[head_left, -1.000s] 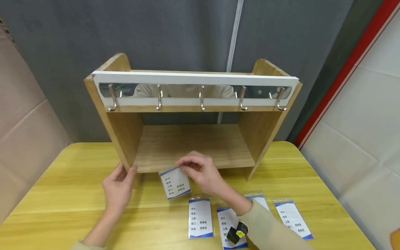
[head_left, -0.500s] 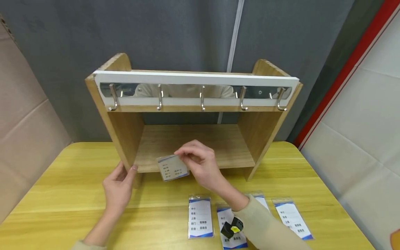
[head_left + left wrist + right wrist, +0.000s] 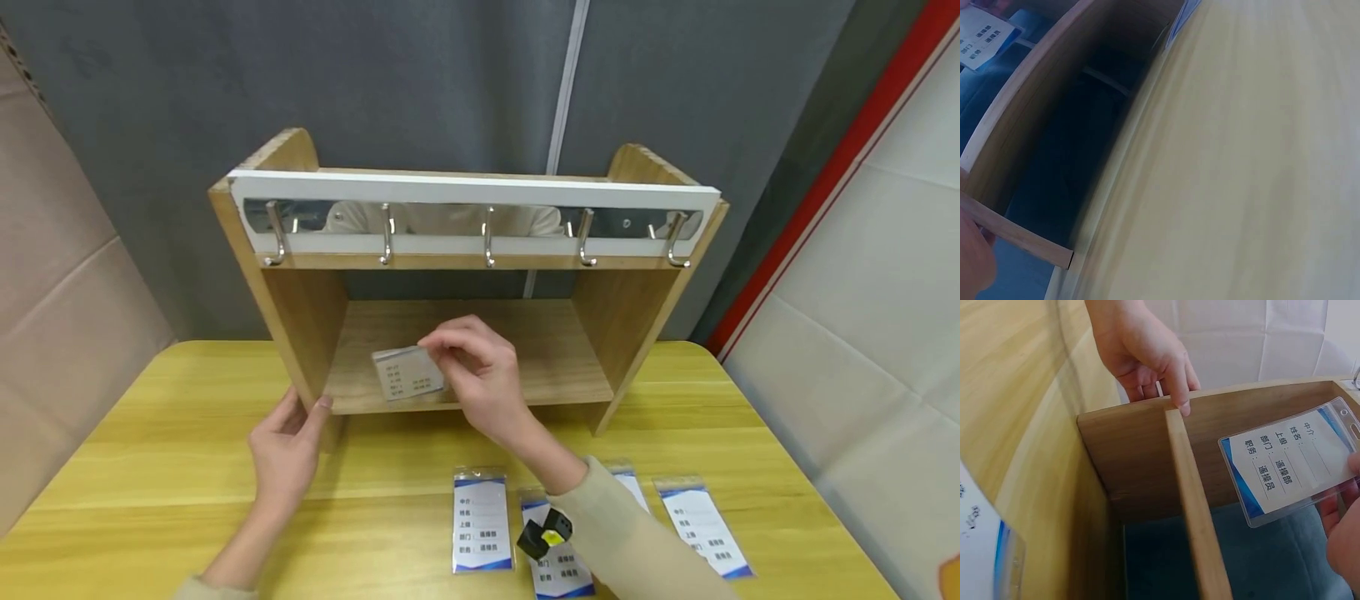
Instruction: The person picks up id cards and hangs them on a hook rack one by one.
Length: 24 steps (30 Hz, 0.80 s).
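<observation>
Head view: right hand [image 3: 476, 371] had its fingers pinched on a badge [image 3: 408, 373] by its top end; badge was tilted at the lower opening of the wooden shelf [image 3: 540, 333], cannot tell how deep. Left hand [image 3: 288, 450] had its fingers clamped on the shelf's left side panel, low at the front. Five metal hooks [image 3: 488, 242] lined the shelf's top front. Four loose badges [image 3: 482, 525] lay on the desk [image 3: 150, 467] in front of the shelf, two partly covered by the right sleeve [image 3: 633, 542]. Grey partition [image 3: 420, 92] stood behind the shelf.

Left wrist view: shelf edges at left, left hand barely in frame beside them; held badge cut off beyond the shelf's board.

Right wrist view: left thumb on the front end of the shelf's lower board, other fingers outside the side panel. Badge print faced the camera, blue corners visible; right fingers partly out of frame.
</observation>
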Tool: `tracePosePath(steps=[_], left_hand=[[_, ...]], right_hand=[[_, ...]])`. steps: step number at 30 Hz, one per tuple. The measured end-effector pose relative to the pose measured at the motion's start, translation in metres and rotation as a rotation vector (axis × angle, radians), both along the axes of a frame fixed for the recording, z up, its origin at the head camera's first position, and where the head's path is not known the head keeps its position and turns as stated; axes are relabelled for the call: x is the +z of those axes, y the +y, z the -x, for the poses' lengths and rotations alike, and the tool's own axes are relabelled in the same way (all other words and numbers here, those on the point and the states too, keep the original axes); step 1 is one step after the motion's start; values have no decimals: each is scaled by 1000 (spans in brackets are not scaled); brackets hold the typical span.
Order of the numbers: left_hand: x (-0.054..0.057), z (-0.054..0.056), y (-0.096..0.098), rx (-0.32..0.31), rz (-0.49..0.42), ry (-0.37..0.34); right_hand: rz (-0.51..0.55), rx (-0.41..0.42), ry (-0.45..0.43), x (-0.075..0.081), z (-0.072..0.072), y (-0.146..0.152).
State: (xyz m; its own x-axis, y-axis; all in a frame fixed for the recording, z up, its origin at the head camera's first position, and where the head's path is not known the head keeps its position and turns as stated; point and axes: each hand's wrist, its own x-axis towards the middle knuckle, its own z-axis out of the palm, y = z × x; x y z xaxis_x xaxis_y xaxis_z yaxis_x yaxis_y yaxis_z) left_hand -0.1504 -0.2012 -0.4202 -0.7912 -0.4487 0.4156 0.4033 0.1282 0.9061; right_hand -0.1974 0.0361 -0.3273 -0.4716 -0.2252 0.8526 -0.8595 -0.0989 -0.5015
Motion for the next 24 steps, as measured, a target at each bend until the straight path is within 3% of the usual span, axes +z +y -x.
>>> tracePosePath(steps=[14,24], left_hand=[[1,-1,2,8,10,11],[4,-1,5,9,-67,12]], right_hand=[[87,33,28,20,2,-18],[131,66,62,29,0,-29]])
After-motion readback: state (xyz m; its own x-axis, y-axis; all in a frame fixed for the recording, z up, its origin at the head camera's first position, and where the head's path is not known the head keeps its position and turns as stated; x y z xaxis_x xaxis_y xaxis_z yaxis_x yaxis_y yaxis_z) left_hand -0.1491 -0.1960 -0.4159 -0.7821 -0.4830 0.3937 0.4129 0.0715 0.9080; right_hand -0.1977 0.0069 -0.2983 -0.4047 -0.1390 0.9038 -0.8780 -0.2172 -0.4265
